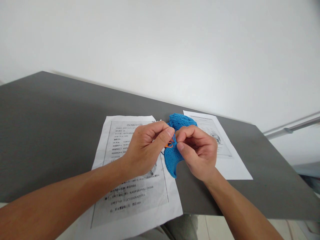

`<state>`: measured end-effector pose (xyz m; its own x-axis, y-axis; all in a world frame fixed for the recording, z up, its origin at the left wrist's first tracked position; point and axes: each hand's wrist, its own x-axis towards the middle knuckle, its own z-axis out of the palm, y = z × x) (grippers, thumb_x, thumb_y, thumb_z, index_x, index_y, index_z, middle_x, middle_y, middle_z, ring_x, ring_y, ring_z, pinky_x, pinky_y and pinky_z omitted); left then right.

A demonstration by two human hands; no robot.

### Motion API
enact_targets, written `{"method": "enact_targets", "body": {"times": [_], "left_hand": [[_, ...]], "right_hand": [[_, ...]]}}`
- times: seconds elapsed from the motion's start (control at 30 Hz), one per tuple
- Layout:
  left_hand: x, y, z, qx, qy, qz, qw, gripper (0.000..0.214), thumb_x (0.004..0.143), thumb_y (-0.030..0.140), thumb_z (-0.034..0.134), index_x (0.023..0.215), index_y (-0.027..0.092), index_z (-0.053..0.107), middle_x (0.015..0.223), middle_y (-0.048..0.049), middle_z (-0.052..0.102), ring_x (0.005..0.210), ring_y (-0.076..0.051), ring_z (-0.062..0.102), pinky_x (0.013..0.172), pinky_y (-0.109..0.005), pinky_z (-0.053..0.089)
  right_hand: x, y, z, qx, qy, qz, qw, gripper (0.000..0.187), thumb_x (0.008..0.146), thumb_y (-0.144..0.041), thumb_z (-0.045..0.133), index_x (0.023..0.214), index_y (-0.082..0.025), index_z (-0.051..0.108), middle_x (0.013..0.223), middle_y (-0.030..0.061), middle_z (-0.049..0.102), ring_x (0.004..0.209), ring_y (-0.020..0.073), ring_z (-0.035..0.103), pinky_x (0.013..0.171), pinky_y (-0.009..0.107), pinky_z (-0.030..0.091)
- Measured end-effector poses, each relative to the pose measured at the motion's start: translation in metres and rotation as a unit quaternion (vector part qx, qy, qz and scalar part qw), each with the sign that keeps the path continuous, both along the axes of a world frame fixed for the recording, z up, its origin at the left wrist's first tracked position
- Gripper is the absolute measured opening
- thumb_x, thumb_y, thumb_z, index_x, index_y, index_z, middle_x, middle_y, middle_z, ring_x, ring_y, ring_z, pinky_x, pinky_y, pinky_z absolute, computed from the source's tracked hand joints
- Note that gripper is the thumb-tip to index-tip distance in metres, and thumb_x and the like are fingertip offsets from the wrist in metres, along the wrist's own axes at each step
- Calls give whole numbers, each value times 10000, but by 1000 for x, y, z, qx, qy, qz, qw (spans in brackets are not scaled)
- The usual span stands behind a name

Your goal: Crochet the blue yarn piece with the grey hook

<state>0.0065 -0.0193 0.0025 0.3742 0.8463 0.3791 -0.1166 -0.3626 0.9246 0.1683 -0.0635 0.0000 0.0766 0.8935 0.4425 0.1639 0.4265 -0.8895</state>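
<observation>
Fingers (170, 132) of the left hand (147, 146) are pinched, thumb against forefinger, on blue strands (174, 137); fingers of the right hand (203, 151) are closed on the upper edge of a blue crocheted piece (172, 161). The piece hangs between the hands, above the worktop (62, 130): close, even stitches in curved rows, a hollowed right edge and a pointed lower tip. A small orange loop (170, 145) sits at its top, beside the left thumb; its attachment cannot be made out. Left forearm enters from lower left, right forearm from lower right; both hands are bent inward, fingertips nearly meeting, remaining fingers curled. Behind them lies a bundle of blue yarn (182, 121). One printed sheet (172, 205) lies beneath the left hand, a second sheet (233, 168) beyond the right.
</observation>
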Motion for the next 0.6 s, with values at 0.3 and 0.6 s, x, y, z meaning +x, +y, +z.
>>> {"method": "enact_targets", "body": {"times": [0.3,0.6], "left_hand": [[1,0,-2,22,24,9,999,364,1007,248,574,649,180,587,570,70,500,534,-63,425,487,-210,334],[-1,1,0,34,25,2,999,352,989,223,599,641,175,599,561,67,530,531,-62,441,482,-206,329]], "right_hand": [[-1,0,2,2,-11,11,1000,107,797,-139,722,733,-218,687,642,-37,639,504,87,517,445,216,399],[-3,2,2,-50,38,36,997,119,757,-148,729,675,-208,666,574,-55,579,461,67,447,414,185,344]]}}
